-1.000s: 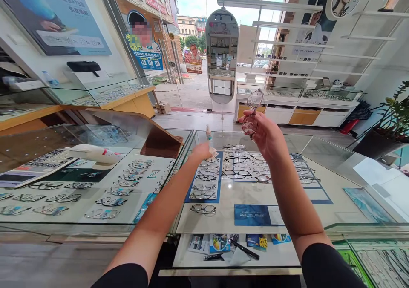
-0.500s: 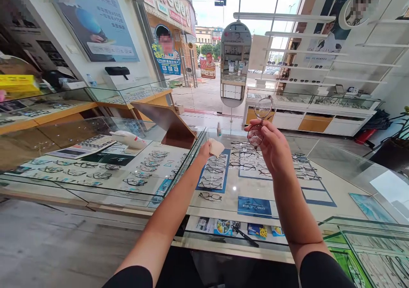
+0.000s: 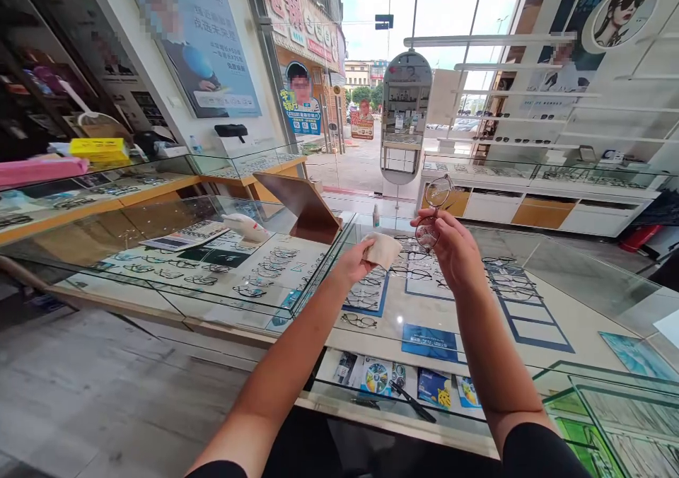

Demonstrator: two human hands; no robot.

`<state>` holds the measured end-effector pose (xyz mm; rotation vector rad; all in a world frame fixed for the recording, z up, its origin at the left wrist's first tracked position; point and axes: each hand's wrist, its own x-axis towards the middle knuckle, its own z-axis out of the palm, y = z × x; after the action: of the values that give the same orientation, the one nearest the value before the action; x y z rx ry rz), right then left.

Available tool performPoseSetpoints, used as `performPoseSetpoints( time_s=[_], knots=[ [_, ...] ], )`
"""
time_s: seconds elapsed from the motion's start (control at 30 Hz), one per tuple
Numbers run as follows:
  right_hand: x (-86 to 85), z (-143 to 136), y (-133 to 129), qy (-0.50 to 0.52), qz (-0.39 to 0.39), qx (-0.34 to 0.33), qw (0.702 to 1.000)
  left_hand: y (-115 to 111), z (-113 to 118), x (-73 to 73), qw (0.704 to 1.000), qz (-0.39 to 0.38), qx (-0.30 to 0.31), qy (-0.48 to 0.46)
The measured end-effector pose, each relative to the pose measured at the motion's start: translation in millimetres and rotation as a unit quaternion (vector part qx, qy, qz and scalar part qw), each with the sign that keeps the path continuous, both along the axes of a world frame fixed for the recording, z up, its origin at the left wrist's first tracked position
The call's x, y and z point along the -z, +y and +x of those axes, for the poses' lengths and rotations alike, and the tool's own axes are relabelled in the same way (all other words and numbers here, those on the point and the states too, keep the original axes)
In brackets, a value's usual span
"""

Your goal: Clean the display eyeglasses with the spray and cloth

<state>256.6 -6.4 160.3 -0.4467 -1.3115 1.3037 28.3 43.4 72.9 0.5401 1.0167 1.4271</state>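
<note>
My right hand grips a pair of round, thin-rimmed glasses near the bridge, one lens above the other. Drops or smudges seem to show on the lower lens. To the left, my left hand pinches a folded pale cloth, held a short way from the glasses and not touching them. Both hands are above a glass display case, in which rows of eyeglass frames lie on blue-edged trays.
A small spray bottle stands on the glass beyond my hands. Left of it leans a brown tilted board. An oval mirror hangs farther back. Below me, a dark pen-like tool lies by some leaflets. Another glass case stands at the lower right.
My left hand has moved right with the cloth, closer to the glasses. The right hand keeps the glasses raised in nearly the same place. The camera view has turned slightly left.
</note>
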Motion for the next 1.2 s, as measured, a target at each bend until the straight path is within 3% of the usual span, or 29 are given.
performPoseSetpoints(
  time_s=[0.2, 0.3, 0.47, 0.8, 1.1, 1.2],
  knots=[
    [2.6, 8.3, -30.9, 0.013, 0.007, -0.006, 1.0, -29.1, 32.6, -49.8, 0.996, 0.08, -0.017, -0.019],
    [2.3, 9.7, -47.9, 0.0, 0.016, -0.007, 1.0, -49.0, 48.0, -72.7, 0.987, 0.157, -0.023, -0.011],
    [5.9, 7.7, -59.2, -0.044, 0.023, -0.027, 0.998, -77.2, 63.7, -96.7, 0.972, 0.231, -0.049, 0.002],
    [13.0, -8.8, -54.2, -0.047, -0.011, -0.026, 0.999, -103.6, 69.9, -93.2, 0.946, 0.321, -0.037, 0.04],
    [16.9, -12.0, -71.4, -0.037, -0.015, -0.032, 0.999, -116.6, 53.4, -84.5, 0.888, 0.418, -0.044, 0.188],
    [17.8, -11.6, -73.6, -0.034, -0.021, -0.027, 0.999, -124.9, 55.5, -87.8, 0.876, 0.421, -0.011, 0.234]
  ],
)
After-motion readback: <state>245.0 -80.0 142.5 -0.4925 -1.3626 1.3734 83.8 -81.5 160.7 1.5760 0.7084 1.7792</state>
